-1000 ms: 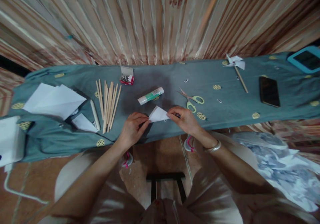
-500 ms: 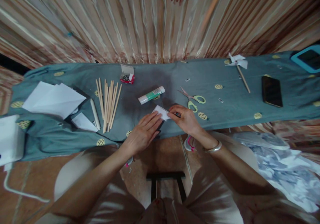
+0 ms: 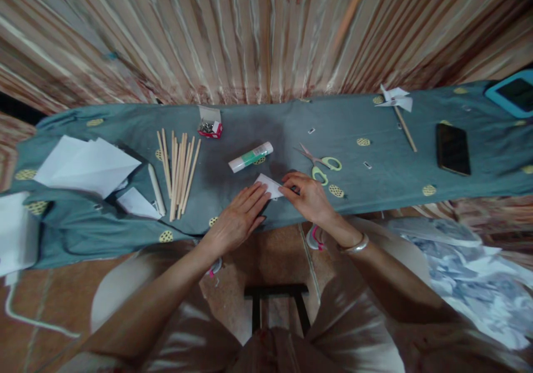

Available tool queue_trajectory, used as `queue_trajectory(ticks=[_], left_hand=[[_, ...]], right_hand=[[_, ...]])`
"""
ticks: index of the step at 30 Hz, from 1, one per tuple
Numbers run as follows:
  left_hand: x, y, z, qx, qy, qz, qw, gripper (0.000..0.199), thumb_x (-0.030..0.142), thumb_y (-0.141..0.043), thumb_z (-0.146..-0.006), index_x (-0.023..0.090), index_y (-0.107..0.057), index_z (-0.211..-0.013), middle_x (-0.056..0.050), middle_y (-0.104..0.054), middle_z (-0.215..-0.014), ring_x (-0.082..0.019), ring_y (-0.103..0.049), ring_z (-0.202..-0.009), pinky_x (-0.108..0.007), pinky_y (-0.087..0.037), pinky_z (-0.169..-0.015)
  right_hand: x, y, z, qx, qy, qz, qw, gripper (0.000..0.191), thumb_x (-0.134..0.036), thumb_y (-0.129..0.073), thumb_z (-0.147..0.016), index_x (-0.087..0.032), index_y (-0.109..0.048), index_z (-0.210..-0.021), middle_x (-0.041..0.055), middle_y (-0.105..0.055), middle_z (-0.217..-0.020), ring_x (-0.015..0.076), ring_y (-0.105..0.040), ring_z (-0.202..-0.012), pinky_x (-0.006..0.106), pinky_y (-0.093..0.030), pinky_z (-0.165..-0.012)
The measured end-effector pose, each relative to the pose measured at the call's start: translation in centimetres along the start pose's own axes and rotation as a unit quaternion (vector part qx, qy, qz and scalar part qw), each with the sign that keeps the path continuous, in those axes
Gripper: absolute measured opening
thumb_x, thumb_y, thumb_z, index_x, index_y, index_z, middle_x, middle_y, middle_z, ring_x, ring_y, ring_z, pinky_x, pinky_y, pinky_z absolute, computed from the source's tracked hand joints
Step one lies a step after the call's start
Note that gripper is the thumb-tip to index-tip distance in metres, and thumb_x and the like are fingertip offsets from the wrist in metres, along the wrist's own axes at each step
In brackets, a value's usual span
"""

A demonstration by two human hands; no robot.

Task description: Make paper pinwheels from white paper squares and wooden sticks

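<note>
Paper (image 3: pixel 270 187) near the desk's (image 3: pixel 287 126) front edge lies lengthwise between left hand (image 3: pixel 238 217), fingers flat upon it, and right hand (image 3: pixel 307 196), pinching its corner.

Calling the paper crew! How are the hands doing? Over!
Left hand flat on white paper. Right hand pinching its right end. Glue stick and scissors nearby, off the paper.

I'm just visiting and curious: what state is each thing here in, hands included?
Paper piece: folded, partly covered by both hands
Left hand: laid flat on the paper piece
Right hand: pinching the paper piece's end
Scissors: blades slightly open
Glue stick: lying on its side
Small box: lid open
Wooden sticks: loose, side by side
Pinwheel: put together, lying down
Phone: lying flat, nothing lit
</note>
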State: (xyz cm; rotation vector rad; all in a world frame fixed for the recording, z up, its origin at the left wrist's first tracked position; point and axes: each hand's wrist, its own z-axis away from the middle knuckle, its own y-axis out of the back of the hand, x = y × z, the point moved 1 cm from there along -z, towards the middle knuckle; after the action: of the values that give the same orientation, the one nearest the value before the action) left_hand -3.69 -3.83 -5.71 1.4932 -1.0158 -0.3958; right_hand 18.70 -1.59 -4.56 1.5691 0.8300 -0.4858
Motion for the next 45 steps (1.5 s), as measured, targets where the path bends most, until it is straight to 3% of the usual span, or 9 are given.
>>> queue_trajectory(ticks=[13, 45], left_hand=[[0.0, 0.2, -0.9, -0.025, 0.011, -0.044, 0.999, 0.052, 0.032, -0.043, -0.102, 0.012, -0.040, -0.149, -0.017, -0.042, -0.156, -0.027, -0.032, -0.150, -0.051, -0.030, -0.122], [-0.2, 0.0, -1.2, -0.036, 0.019, -0.042, 0.998, 0.057, 0.040, -0.044, -0.101, 0.008, -0.040, -0.149, -0.019, -0.042, -0.156, -0.028, -0.034, -0.149, -0.051, -0.030, -0.121]], right_hand=[[0.3, -0.2, -0.3, 0.008, 0.005, 0.033, 0.999, 0.016, -0.020, -0.063, -0.085, -0.020, -0.066, -0.070, 0.0087, -0.072, -0.097, 0.0223, -0.068, -0.094, 0.036, -0.052, -0.085], [0.2, -0.3, -0.9, 0.004, 0.002, 0.071, 0.997, 0.016, -0.020, -0.062, -0.086, -0.021, -0.064, -0.070, 0.0078, -0.073, -0.094, 0.0218, -0.068, -0.092, 0.035, -0.052, -0.086]])
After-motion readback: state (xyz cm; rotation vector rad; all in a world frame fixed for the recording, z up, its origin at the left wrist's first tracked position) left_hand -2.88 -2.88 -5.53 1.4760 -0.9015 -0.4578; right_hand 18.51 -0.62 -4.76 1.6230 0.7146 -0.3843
